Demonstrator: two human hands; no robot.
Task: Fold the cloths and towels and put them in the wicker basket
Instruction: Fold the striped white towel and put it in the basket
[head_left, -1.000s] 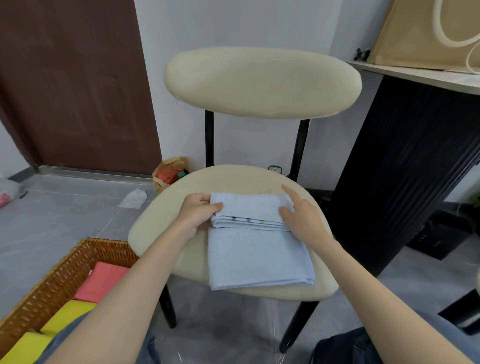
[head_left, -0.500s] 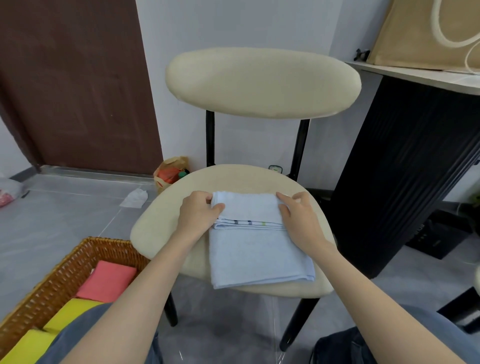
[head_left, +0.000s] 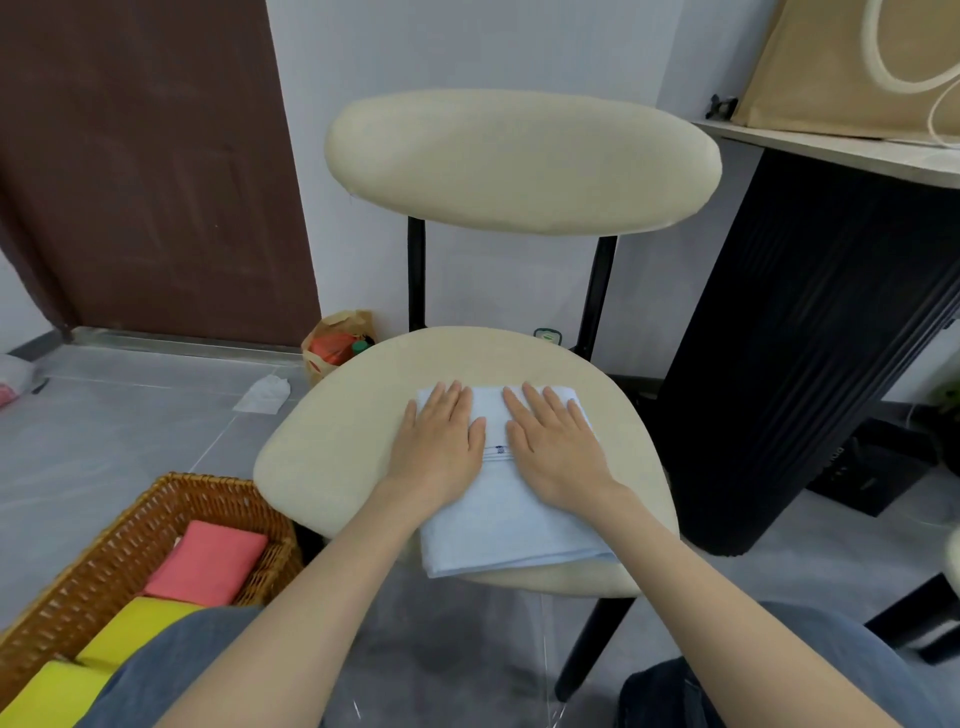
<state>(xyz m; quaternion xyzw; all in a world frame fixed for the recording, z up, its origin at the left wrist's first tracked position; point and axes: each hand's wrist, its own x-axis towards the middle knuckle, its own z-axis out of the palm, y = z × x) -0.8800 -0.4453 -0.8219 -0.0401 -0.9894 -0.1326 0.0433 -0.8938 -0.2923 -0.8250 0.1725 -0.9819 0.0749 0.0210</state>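
Two flat hands, fingers straight: left hand (head_left: 441, 441) and right hand (head_left: 553, 447) palm-down on blue towel (head_left: 509, 530).

Brown woven wicker basket (head_left: 208, 479): cut off by left and bottom edges.
Folded light-blue terry towel (head_left: 511, 525): far half mostly covered by left hand (head_left: 439, 444) and right hand (head_left: 553, 441).

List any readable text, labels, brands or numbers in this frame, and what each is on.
No text is legible in this frame.
Towel: small blue mark on the hem stripe between the hands, too small to read.
Black box on the floor at right: pale marking on its side, blurred, unreadable.
Paper bag behind the chair: no words can be made out.
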